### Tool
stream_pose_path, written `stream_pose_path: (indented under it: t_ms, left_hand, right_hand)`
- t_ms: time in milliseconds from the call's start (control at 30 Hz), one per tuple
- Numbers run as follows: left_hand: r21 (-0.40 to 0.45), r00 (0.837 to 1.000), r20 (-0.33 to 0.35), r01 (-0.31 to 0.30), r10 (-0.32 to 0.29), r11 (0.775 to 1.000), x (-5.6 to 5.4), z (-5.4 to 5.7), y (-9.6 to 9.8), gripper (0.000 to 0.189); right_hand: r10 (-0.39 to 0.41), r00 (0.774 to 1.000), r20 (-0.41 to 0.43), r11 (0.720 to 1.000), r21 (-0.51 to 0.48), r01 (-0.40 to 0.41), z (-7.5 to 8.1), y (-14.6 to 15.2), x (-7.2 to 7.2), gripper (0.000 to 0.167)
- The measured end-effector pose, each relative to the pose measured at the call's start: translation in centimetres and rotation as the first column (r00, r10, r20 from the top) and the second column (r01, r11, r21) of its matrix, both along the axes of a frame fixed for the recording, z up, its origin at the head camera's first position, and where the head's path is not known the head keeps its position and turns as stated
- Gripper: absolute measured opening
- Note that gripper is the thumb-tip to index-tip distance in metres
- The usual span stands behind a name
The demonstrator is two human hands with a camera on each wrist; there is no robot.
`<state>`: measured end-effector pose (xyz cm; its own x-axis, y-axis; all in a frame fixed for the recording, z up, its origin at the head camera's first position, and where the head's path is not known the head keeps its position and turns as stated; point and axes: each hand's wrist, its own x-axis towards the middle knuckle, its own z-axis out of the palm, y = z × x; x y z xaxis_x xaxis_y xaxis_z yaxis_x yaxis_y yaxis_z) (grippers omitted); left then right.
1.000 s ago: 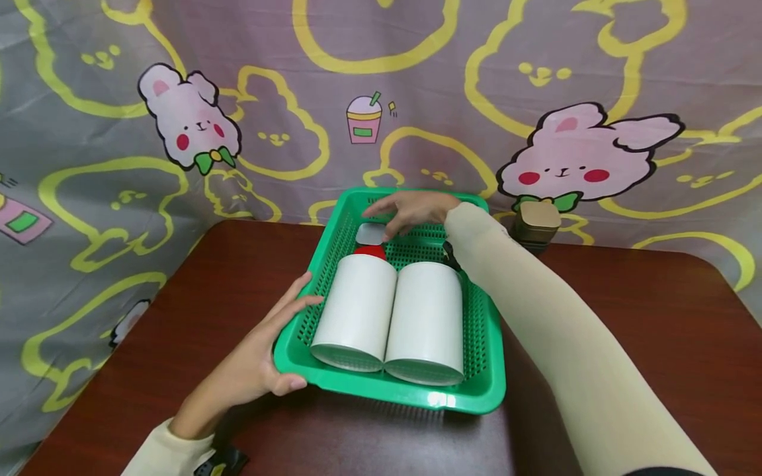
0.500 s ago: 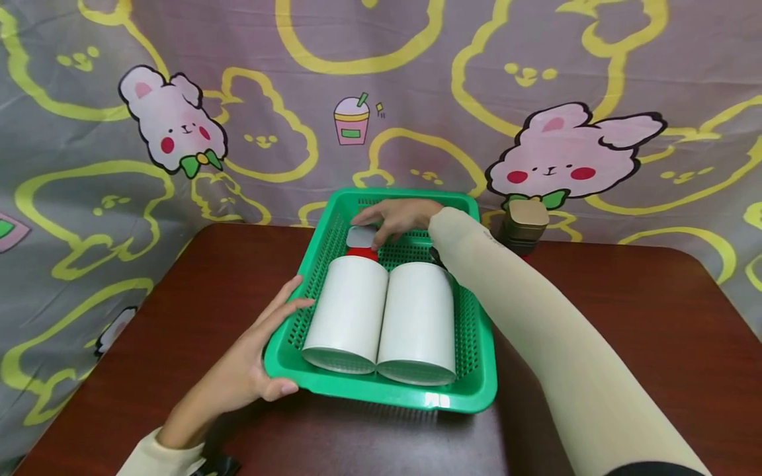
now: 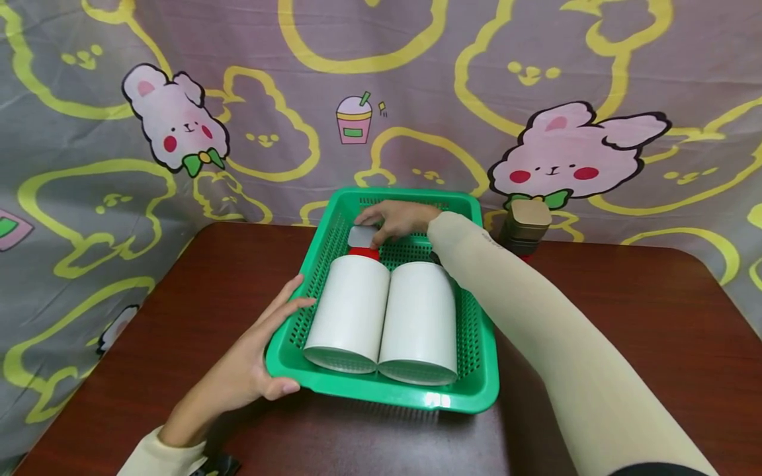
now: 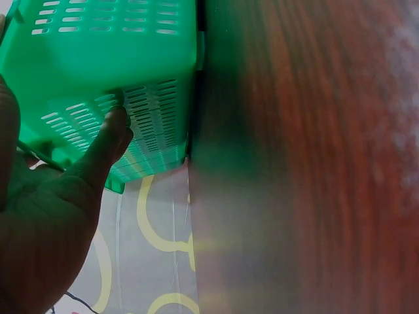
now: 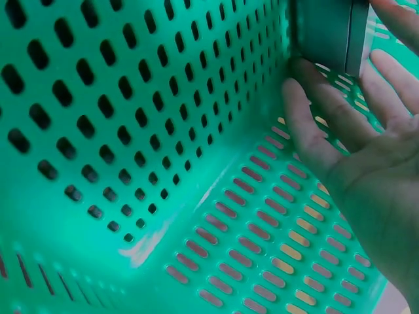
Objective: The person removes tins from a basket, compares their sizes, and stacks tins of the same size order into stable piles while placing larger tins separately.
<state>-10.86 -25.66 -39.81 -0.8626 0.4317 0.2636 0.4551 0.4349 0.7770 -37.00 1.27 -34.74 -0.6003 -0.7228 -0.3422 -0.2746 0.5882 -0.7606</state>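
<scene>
Here, we see the right hand [image 3: 397, 219] reaching down over the grey-lidded tin [image 3: 362, 235], which lies to its left, directly under the fingertips. The lid faces up; with much of the body hidden, we cannot tell the tin's long axis. The fingers bend round the far side and the thumb comes to the near right edge, so we judge the hand to be gripping the tin, only partly spread. In the right wrist view, two fingers run close alongside its wall.

We locate the tin inside the green slotted basket [image 3: 488, 370], toward the far left. A red patch [image 3: 364, 252] shows on its near side; whether it belongs to the tin we cannot tell. Just nearer lie two white cylinders, the left one [image 3: 348, 311] and the right one [image 3: 419, 324], touching, their long axes running front to back.

Farther out, the left hand [image 3: 256, 360], well apart from the tin, holds the basket's near left corner between thumb and fingers. Beyond the right forearm we note a gold-lidded tin [image 3: 530, 213] on the wood-grain table [image 3: 625, 317], before a rabbit-print curtain [image 3: 405, 79].
</scene>
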Motion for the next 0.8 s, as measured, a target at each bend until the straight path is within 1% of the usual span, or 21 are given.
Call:
stream_pose_path:
  t_ms: [100,367,600,800]
  left_hand:
    - [0.001,1.000,0.007,-0.002,0.002,1.000,0.00,0.04,0.03,0.094]
    - [-0.010,1.000,-0.010,0.005,-0.005,1.000,-0.16,0.17,0.00,0.093]
    - [-0.014,1.000,-0.008,0.002,-0.002,1.000,-0.11,0.06,-0.12,0.094]
    - [-0.011,1.000,0.003,-0.003,0.003,1.000,-0.06,0.09,-0.06,0.094]
  right_hand:
    - [-0.007,1.000,-0.023,1.000,0.007,0.008,-0.04,-0.03,0.04,0.064]
    - [-0.030,0.997,-0.069,0.999,0.012,0.030,-0.18,-0.13,-0.08,0.057]
    - [-0.031,0.995,-0.099,0.999,0.008,0.032,-0.54,-0.31,-0.27,0.061]
    - [-0.041,0.992,-0.117,0.999,0.006,0.042,-0.48,-0.46,-0.18,0.062]
